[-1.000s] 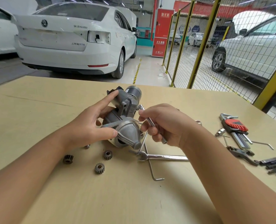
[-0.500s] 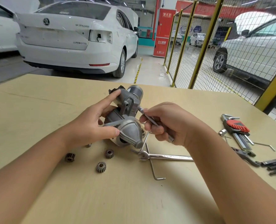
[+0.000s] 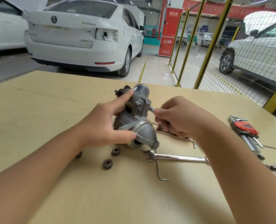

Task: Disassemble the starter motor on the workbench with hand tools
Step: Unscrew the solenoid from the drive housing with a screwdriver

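The right hand's [image 3: 177, 117] curled fingers [image 3: 157, 111] are pinching a thin silver hex key [image 3: 151, 108] at the grey metal starter motor [image 3: 138, 117], which the left hand [image 3: 105, 125] is gripping, tilted on the tan wooden table [image 3: 37, 110] beside a silver wrench [image 3: 176, 157].

Starter motor [image 3: 138, 120]: one, on the bench [image 3: 37, 110]
Small gears [image 3: 107, 164]: three (the leftmost half hidden behind a forearm)
Open-ended spanner [image 3: 176, 157]: one
Loose bent hex keys [image 3: 159, 171]: at least three
Folding hex key set [image 3: 245, 129], red holder: one
Hands [image 3: 105, 126]: two
White cars [image 3: 84, 36]: three nearby
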